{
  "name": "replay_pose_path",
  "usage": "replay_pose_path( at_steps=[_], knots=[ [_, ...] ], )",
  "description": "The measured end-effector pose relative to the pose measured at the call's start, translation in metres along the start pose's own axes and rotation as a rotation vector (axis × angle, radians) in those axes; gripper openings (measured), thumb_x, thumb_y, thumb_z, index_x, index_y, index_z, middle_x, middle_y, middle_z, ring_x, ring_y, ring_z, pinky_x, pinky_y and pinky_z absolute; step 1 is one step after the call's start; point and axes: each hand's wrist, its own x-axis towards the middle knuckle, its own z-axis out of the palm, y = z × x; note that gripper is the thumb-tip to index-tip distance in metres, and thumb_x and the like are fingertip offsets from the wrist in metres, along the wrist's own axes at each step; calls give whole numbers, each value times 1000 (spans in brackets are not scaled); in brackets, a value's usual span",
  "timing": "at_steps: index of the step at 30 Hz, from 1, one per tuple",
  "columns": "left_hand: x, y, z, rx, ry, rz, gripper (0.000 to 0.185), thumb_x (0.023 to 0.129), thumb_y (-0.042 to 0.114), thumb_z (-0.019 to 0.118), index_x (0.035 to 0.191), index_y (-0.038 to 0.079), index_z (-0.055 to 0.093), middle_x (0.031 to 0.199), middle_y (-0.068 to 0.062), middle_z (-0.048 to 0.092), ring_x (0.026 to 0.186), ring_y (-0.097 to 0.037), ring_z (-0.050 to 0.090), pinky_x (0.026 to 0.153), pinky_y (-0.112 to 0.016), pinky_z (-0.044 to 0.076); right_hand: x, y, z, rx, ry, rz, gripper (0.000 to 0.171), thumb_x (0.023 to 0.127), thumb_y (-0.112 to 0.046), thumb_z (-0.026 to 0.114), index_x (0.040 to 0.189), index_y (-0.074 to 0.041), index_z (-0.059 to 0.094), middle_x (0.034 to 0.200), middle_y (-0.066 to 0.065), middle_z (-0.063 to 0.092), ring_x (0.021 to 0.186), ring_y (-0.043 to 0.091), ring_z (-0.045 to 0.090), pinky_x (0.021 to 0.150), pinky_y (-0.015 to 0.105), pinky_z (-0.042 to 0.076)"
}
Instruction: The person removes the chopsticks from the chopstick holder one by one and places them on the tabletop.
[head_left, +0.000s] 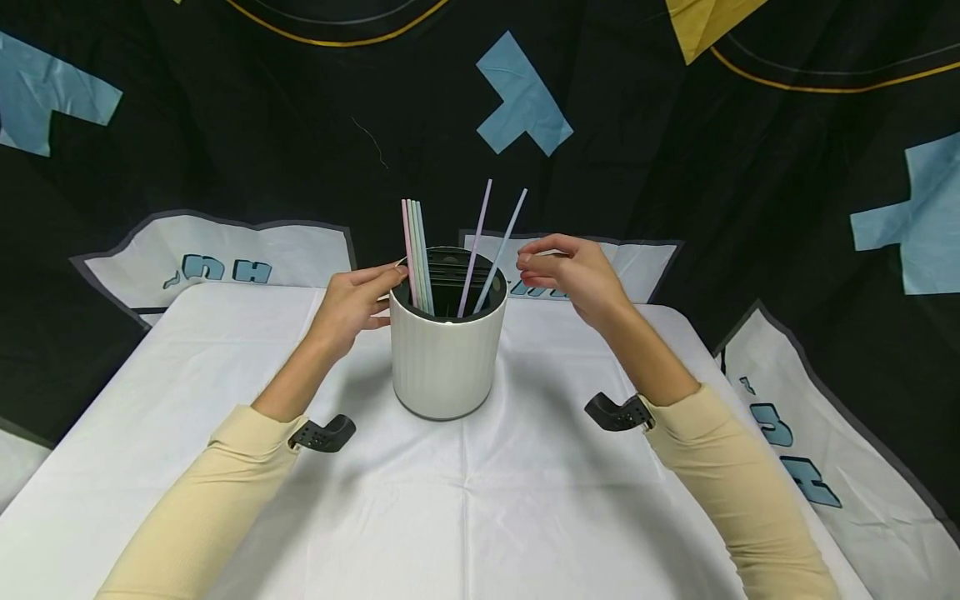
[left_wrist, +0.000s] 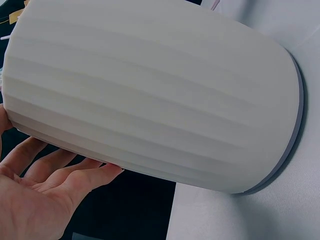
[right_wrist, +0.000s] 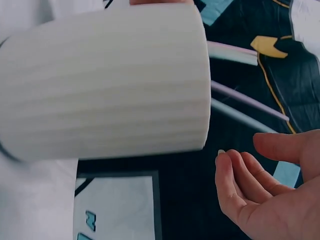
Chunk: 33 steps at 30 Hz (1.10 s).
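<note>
A round white bin (head_left: 444, 367) with ribbed sides and a black inner rim stands upright on the table. Several pastel straws (head_left: 417, 250) lean close together at its left side. A lilac straw (head_left: 476, 242) and a light blue straw (head_left: 504, 246) stand apart at the right, tilted rightward. My left hand (head_left: 351, 307) holds the bin's left side, thumb at the rim and fingers (left_wrist: 90, 175) against the outer wall. Just right of the light blue straw, my right hand (head_left: 573, 273) hovers with loosely bent fingers and nothing in it; its thumb (right_wrist: 275, 145) is apart from the fingers.
White cloth covers the table (head_left: 390, 517). Behind it hangs a black cloth (head_left: 300, 125) with light blue and yellow patches. Black wrist mounts (head_left: 322, 433) stick out from both cream sleeves (head_left: 202, 500).
</note>
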Motion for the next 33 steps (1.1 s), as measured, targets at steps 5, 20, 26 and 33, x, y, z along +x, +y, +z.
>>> replay_pose_path(
  at_steps=[5,20,26,33],
  knots=[
    [0,-1,0,-4,-1,0,54,100,40,62,146,12,56,149,-11,56,131,-34,59,99,-50,55,-1,-6,13,69,-30,-3,28,98,-15,68,122,0,66,126,14,64,107,27,71,98,32,57],
    [1,-1,1,-2,0,-3,55,99,41,63,146,12,56,148,-10,56,131,-34,59,99,-50,55,0,4,27,133,-83,-23,17,95,-11,69,109,-2,63,111,7,63,98,21,68,107,37,52],
    [0,0,0,-3,1,-3,55,100,41,63,146,12,56,148,-11,56,131,-34,59,99,-50,55,1,7,31,129,-49,-41,17,94,-12,71,107,-4,64,101,5,68,95,21,68,106,38,52],
    [1,-1,0,-11,-2,2,55,100,40,63,146,11,56,148,-11,56,130,-35,59,99,-50,55,0,6,33,141,-6,-48,15,92,-13,73,103,-5,65,98,5,69,89,19,70,100,34,56]
  ],
)
